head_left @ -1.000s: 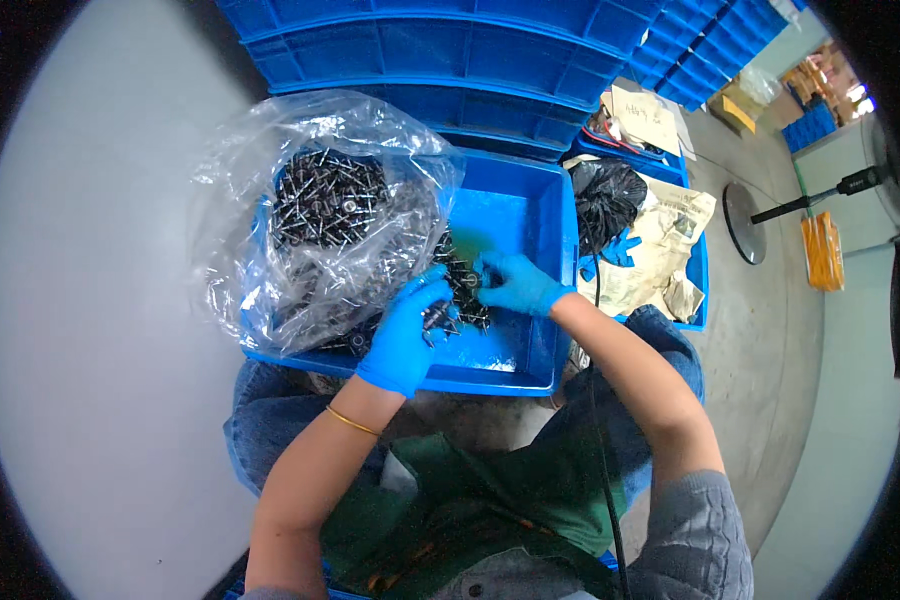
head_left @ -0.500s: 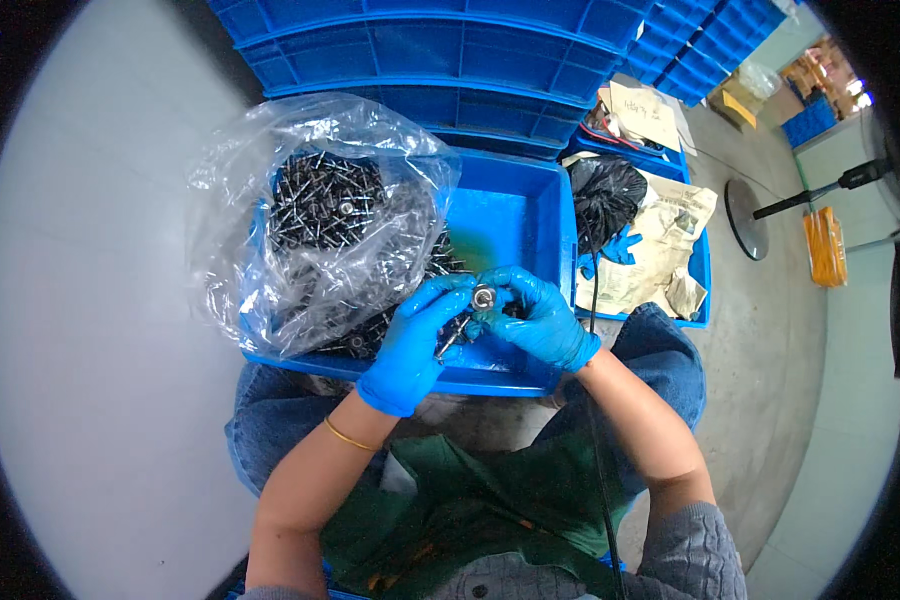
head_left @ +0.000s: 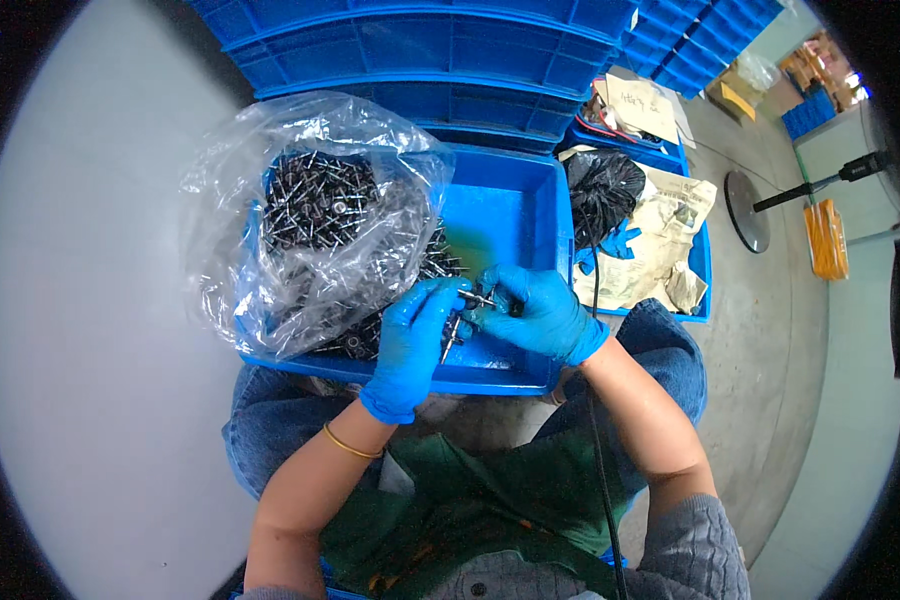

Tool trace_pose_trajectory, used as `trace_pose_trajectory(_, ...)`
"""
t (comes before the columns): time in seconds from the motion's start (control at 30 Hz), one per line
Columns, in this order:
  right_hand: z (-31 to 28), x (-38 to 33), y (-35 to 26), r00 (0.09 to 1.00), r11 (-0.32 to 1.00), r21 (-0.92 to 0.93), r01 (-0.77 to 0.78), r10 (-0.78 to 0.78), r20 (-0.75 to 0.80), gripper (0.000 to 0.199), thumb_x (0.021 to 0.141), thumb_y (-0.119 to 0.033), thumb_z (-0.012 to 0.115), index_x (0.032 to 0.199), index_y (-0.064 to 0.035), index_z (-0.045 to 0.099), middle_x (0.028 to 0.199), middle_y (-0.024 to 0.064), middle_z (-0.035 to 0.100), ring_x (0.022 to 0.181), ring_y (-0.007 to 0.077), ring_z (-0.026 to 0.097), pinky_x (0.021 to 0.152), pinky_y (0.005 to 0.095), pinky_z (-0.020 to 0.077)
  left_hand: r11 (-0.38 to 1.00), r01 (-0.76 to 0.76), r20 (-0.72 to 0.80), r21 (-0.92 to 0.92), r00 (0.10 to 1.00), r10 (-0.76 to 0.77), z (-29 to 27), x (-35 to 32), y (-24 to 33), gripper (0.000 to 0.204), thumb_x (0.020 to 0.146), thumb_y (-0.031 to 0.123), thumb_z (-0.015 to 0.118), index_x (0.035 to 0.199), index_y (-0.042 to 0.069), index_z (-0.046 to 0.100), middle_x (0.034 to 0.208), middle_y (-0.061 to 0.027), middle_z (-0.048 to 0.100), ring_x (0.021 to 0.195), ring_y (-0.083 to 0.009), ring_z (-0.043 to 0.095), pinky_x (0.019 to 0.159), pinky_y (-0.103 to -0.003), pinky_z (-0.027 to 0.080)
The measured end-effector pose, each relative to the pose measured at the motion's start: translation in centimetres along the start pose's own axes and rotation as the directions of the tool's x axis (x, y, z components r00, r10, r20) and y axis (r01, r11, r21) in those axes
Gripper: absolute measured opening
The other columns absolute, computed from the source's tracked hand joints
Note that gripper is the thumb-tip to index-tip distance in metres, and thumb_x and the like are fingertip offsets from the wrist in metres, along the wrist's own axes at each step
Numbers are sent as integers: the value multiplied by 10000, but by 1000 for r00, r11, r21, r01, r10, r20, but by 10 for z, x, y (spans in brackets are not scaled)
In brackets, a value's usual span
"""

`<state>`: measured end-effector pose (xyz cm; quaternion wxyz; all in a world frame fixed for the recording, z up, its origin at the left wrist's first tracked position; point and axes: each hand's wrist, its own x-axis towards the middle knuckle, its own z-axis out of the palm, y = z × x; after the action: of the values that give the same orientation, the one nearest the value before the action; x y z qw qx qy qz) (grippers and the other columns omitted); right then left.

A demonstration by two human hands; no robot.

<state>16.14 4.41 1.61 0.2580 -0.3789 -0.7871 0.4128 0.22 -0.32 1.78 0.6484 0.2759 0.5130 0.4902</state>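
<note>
Both my hands wear blue gloves and meet over the near part of a blue plastic bin (head_left: 515, 215). My left hand (head_left: 410, 345) pinches a thin metal pin that points down toward the bin floor. My right hand (head_left: 535, 310) closes around a small dark metal part (head_left: 478, 298) held between the two hands. A clear plastic bag (head_left: 310, 215) full of small dark metal parts with pins fills the bin's left half. More loose parts lie beside the bag near my left hand.
Stacked blue bins (head_left: 440, 55) stand behind the working bin. To the right, another blue bin holds a black bag (head_left: 600, 190) and crumpled beige wrapping (head_left: 660, 250). A round black stand base (head_left: 748, 210) sits on the grey floor at right. My knees are under the bin.
My hands have drawn back from the middle of the bin toward its near edge and come together, now holding a small metal part between them.
</note>
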Motion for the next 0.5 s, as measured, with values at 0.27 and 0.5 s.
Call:
trace_pose_trajectory(0.27,20,3,-3,967,866,500,-7,133,-217,217,732,-168,629,890,-50,539,652,2,543,579,46,491,521,210,414,904,189,116,-384,981,-155,1,5,-16,212,846,133,427,1026,49,502,877,-27,556,742,-76,532,633,-206,453)
trace_pose_trajectory(0.5,11,6,-18,948,674,677,-295,293,122,301,781,-151,574,1052,-30,522,764,-11,552,647,39,493,580,199,440,982,8,249,-189,968,40,-2,1,-14,296,817,77,456,1108,28,436,1005,-62,518,892,-109,514,735,-228,440)
